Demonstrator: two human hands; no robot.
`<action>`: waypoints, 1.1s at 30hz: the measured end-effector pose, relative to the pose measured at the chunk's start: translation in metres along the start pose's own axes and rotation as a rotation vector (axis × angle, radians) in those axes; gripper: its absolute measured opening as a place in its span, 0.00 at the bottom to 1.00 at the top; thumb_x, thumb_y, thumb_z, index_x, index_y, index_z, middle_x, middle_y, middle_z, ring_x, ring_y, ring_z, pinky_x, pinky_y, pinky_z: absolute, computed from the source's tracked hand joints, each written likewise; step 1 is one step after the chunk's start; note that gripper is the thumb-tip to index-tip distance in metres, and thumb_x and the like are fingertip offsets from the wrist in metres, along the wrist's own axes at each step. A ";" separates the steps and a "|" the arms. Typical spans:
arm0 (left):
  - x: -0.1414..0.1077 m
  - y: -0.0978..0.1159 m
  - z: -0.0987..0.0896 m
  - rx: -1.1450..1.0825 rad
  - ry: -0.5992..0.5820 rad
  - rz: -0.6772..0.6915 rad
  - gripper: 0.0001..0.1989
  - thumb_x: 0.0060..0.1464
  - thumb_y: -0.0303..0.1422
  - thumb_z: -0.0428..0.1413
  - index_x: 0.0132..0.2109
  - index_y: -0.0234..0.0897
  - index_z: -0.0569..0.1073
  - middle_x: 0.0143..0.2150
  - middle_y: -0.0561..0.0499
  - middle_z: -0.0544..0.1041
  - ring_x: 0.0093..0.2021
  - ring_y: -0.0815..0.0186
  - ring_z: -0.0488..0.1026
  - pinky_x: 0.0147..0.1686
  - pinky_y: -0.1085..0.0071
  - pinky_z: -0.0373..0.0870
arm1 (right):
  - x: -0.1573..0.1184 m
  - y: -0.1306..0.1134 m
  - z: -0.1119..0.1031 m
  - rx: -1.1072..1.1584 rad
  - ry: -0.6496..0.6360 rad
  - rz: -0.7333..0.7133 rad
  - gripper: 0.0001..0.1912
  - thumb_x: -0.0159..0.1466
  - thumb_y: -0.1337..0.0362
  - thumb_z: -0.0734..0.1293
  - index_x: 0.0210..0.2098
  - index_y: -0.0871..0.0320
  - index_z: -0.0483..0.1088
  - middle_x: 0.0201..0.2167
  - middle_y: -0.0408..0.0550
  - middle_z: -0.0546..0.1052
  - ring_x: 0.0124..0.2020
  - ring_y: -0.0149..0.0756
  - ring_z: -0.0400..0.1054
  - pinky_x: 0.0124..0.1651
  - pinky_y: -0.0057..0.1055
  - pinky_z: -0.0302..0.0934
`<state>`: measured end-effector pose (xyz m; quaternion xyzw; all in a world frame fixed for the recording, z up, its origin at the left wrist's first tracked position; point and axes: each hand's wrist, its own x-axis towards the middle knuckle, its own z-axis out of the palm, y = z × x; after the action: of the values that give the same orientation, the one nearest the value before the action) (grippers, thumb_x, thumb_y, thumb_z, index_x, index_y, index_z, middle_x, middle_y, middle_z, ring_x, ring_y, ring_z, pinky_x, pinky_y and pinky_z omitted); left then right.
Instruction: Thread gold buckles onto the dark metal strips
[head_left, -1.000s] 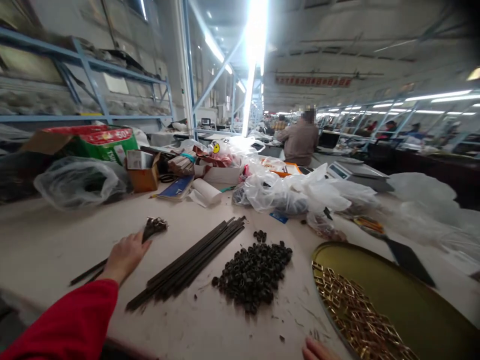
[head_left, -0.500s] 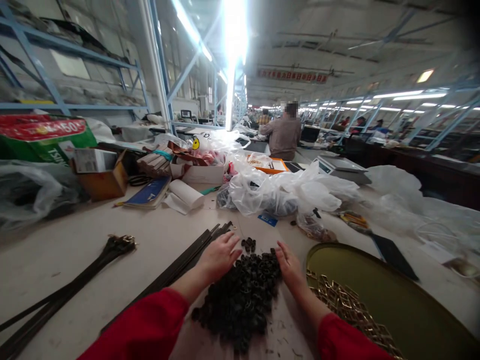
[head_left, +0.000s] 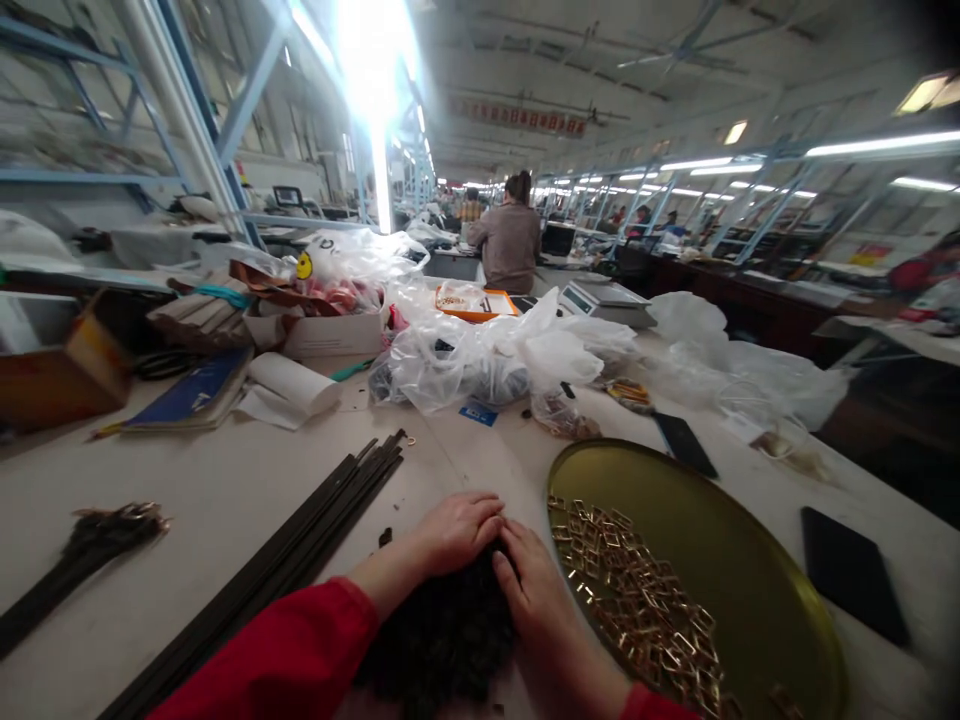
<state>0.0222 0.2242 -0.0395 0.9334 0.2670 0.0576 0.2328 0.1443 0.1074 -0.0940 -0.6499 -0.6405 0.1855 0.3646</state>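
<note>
Both loosely cupped and unclenched, left hand (head_left: 463, 532) and right hand (head_left: 531, 577) meet over the black pile (head_left: 442, 632), where earlier they flanked it

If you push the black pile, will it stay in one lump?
Probably not: the black pile looks like many loose little pieces, so it should shift and spread. Strays seem likely too, since a black bit lies apart, near the left hand.

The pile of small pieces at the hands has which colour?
The pile of small pieces looks black; head view.
</note>
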 end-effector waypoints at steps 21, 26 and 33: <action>-0.097 0.046 0.045 -0.044 0.596 -0.574 0.25 0.57 0.45 0.42 0.53 0.32 0.68 0.55 0.40 0.67 0.56 0.55 0.62 0.57 0.58 0.57 | -0.073 0.020 0.002 -0.448 0.106 -0.529 0.54 0.50 0.39 0.62 0.64 0.63 0.37 0.56 0.64 0.63 0.55 0.58 0.58 0.50 0.52 0.55; -0.092 0.021 0.037 0.013 0.620 -0.574 0.27 0.57 0.45 0.42 0.54 0.30 0.66 0.58 0.37 0.64 0.58 0.53 0.59 0.57 0.55 0.55 | -0.073 0.004 0.008 -0.610 0.227 -0.829 0.35 0.60 0.50 0.58 0.62 0.59 0.49 0.49 0.54 0.72 0.50 0.46 0.65 0.53 0.43 0.52; -0.068 0.001 0.027 0.058 0.543 -0.473 0.22 0.58 0.44 0.42 0.51 0.37 0.70 0.52 0.47 0.71 0.53 0.63 0.66 0.54 0.68 0.61 | -0.054 -0.008 0.014 -0.689 0.311 -0.945 0.20 0.62 0.68 0.54 0.51 0.56 0.65 0.42 0.46 0.77 0.41 0.36 0.72 0.46 0.33 0.60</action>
<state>-0.0288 0.1770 -0.0620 0.8027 0.5291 0.2404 0.1339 0.1223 0.0580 -0.1099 -0.3951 -0.8224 -0.3118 0.2654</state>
